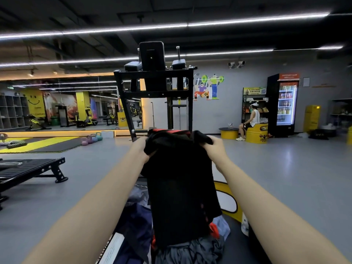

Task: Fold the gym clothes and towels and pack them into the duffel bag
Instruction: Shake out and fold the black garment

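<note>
Both hands are raised at frame centre: left hand and right hand each clench a top corner of the black fabric garment with red trim, which hangs free toward six o'clock over a heap of loose grey and navy clothes. Judged step: squaring before folding. Recommended: keep corners level, let it hang straight, smooth creases, then fold in halves.

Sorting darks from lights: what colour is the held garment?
Black garment, with small red accents; head view.
</note>
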The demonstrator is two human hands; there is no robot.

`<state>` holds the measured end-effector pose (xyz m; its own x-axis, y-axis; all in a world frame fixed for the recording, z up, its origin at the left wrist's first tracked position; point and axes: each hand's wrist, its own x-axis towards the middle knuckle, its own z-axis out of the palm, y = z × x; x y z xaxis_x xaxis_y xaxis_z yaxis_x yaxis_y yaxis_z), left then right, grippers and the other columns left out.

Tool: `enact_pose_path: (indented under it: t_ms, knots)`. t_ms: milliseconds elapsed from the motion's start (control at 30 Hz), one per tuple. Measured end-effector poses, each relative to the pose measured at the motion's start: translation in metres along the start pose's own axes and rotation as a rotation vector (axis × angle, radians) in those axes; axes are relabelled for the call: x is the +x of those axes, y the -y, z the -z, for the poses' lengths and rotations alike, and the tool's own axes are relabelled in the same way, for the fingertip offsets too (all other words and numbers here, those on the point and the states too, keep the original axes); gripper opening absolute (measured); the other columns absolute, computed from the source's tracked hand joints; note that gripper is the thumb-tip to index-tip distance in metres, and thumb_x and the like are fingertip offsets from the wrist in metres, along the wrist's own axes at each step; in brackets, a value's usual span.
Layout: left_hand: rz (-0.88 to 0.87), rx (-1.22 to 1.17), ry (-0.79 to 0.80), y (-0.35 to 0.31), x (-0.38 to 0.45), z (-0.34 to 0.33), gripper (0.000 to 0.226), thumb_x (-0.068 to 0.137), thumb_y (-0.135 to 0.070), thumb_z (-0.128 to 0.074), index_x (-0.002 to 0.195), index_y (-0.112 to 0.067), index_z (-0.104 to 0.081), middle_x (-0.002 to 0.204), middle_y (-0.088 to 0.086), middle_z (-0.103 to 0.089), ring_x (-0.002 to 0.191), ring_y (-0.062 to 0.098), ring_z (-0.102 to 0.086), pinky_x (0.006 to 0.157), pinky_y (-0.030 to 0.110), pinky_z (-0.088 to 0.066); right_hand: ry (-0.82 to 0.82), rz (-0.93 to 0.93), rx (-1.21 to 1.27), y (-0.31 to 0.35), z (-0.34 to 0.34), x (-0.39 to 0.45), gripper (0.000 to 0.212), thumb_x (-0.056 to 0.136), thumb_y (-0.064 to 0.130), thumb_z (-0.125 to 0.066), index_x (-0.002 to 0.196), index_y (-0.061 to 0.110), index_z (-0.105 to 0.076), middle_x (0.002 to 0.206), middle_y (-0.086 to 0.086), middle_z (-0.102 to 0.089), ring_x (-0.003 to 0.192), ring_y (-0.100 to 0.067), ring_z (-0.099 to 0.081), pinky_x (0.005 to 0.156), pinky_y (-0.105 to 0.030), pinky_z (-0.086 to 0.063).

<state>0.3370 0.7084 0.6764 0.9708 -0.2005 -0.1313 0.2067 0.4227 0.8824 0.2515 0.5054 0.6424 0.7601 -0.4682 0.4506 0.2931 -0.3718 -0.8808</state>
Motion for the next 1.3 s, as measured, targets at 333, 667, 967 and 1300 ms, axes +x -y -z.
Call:
enact_pose_path:
  t_ms: [333, 667, 967, 1300]
  knots:
    - [-0.199, 0.25, 0.16, 0.023, -0.02, -0.008, 0.054, 0.093, -0.039, -0.056, 0.138, -0.014, -0.038, 0.122, -0.002, -0.051, 0.093, 0.01, -0.052, 0.069, 0.035, -0.048, -0.082, -0.133, 0.078, 0.053, -0.003, 0.035, 0.014, 0.095, 0.019, -0.052, 0.084, 0.012, -0.057, 0.092, -0.013, -0.061, 0.092, -0.025, -0.059, 0.09, -0.044, -0.051]
    - [-0.402, 0.825, 0.419, 0.051, -0.045, -0.036, 0.07, 0.083, -0.017, -0.07, 0.14, -0.018, -0.03, 0.122, 0.002, -0.047, 0.11, 0.02, -0.052, 0.097, 0.039, -0.047, 0.024, -0.369, 0.28, 0.062, -0.028, 0.031, 0.04, 0.095, 0.006, -0.05, 0.133, 0.002, -0.041, 0.12, -0.019, -0.056, 0.099, -0.033, -0.061, 0.078, -0.044, -0.057]
    - [-0.419, 0.773, 0.357, 0.029, -0.031, -0.045, 0.041, 0.094, 0.0, -0.047, 0.132, -0.014, -0.051, 0.126, 0.009, -0.058, 0.112, 0.024, -0.058, 0.1, 0.038, -0.046, 0.251, -0.283, 0.113, 0.062, 0.007, 0.018, 0.044, 0.091, 0.025, -0.064, 0.124, 0.013, -0.038, 0.121, -0.012, -0.055, 0.098, -0.022, -0.063, 0.074, -0.034, -0.057]
    - [-0.423, 0.853, 0.541, -0.002, -0.03, -0.053, 0.04, 0.091, 0.009, -0.046, 0.124, -0.013, -0.057, 0.111, 0.003, -0.059, 0.097, 0.01, -0.057, 0.078, 0.023, -0.046, 0.538, -0.095, 0.048, 0.029, 0.035, 0.017, 0.077, 0.08, 0.046, -0.065, 0.146, 0.035, -0.027, 0.146, -0.007, -0.036, 0.13, -0.03, -0.042, 0.106, -0.046, -0.04]
